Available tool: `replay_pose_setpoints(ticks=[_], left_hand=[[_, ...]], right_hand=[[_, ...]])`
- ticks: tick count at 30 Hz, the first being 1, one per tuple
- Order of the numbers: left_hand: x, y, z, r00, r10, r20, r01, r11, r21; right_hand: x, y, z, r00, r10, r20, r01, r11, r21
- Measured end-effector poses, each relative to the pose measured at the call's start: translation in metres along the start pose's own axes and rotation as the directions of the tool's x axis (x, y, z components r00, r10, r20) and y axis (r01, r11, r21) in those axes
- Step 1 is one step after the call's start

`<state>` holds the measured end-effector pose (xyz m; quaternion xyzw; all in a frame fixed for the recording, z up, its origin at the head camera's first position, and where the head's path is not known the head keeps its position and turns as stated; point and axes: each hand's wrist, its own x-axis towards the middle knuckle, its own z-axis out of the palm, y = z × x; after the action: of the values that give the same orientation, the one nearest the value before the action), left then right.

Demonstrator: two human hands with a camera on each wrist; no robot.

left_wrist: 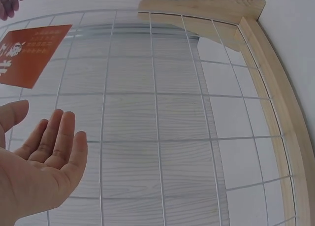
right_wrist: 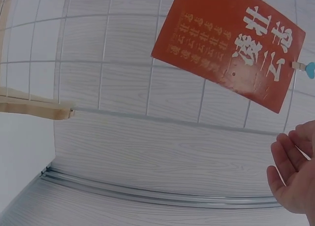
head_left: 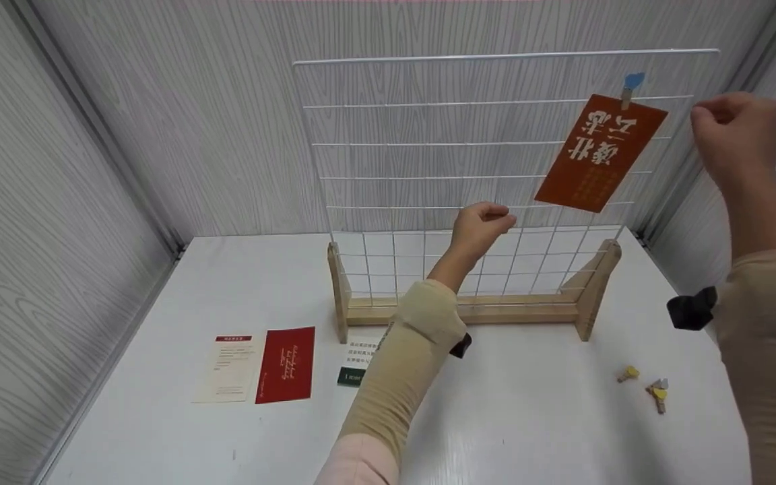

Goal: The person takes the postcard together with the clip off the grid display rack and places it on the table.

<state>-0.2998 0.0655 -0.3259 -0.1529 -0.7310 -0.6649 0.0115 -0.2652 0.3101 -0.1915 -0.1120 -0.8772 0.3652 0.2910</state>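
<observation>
A red card (head_left: 601, 153) with white characters hangs tilted on the upper right of a white wire grid (head_left: 422, 143). One small wooden clothespin with a blue heart (head_left: 633, 82) clips its top edge to the wire. To the right of the card is my right hand (head_left: 745, 135), loosely curled and holding nothing, apart from the clip. My left hand (head_left: 481, 232) hovers in front of the grid, below and left of the card. In the left wrist view the left hand (left_wrist: 49, 162) has relaxed fingers and an empty palm.
Wooden feet and a bar (head_left: 523, 312) support the grid. On the table's left lie a cream card (head_left: 223, 369) and a red card with white script (head_left: 285, 365); another card (head_left: 351, 376) is partly behind my left sleeve. Small clothespins with yellow hearts (head_left: 659, 393) lie at the right.
</observation>
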Motion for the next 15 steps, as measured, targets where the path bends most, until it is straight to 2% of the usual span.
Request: replay_pose_setpoints(ticks=[3, 8, 15], left_hand=[[0.0, 0.0, 0.007, 1.0, 0.009, -0.006, -0.009, 0.999, 0.054], [0.0, 0.0, 0.016, 0.999, 0.031, -0.037, -0.025, 0.989, 0.144], [0.002, 0.007, 0.018, 0.994, 0.094, -0.061, -0.082, 0.981, 0.178]], right_hand=[[0.0, -0.007, 0.003, 0.999, -0.04, -0.032, 0.039, 0.998, -0.047], [0.0, -0.019, 0.005, 0.996, -0.074, -0.042, 0.07, 0.992, -0.106], [0.0, -0.03, 0.011, 0.993, -0.113, -0.025, 0.112, 0.993, -0.033]])
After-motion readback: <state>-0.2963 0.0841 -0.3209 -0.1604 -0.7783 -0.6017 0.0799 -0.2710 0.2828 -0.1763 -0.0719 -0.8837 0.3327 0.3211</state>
